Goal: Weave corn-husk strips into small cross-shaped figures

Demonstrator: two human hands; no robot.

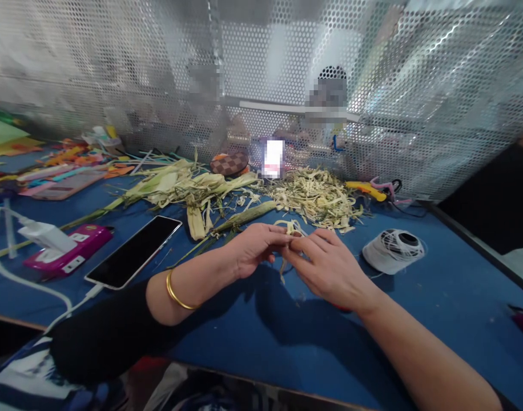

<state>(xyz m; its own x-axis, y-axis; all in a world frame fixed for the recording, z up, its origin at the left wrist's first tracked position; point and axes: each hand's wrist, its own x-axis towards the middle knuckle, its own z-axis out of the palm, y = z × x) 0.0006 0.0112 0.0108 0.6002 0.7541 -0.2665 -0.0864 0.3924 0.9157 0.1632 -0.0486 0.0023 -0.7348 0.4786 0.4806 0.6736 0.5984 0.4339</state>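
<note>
Okay, so both hands are busy with one skinny husk strip (282, 270), held up over the middle of the worktop (227, 342), about midway between the front and back edges. The left hand (255, 246) pinches it between thumb and fingers, and the right hand (330, 267) is closed on it too, fingertips meeting. What exactly goes on inside that pinch I can't tell, the fingers cover it.

For doing this bit well, I'd say pinch close together so there's only a short span to control, and go gently. Dry husk probably splits along the grain if you yank it sideways, so small finger moves with light, even tension should beat a hard tug. Resting the wrists toward the front edge might steady things too.

As for looks: the strip is pale, creamy yellow, narrow and a bit curly, with bits sticking up past the fingers and a browner tail dangling below. Pretty similar in color to the shredded heap (319, 200) near the back edge. Bigger, greener husk leaves (171, 185) lie to the left of that, and a white thread spool (385, 257) sits over toward the right edge, just beside the right hand.
</note>
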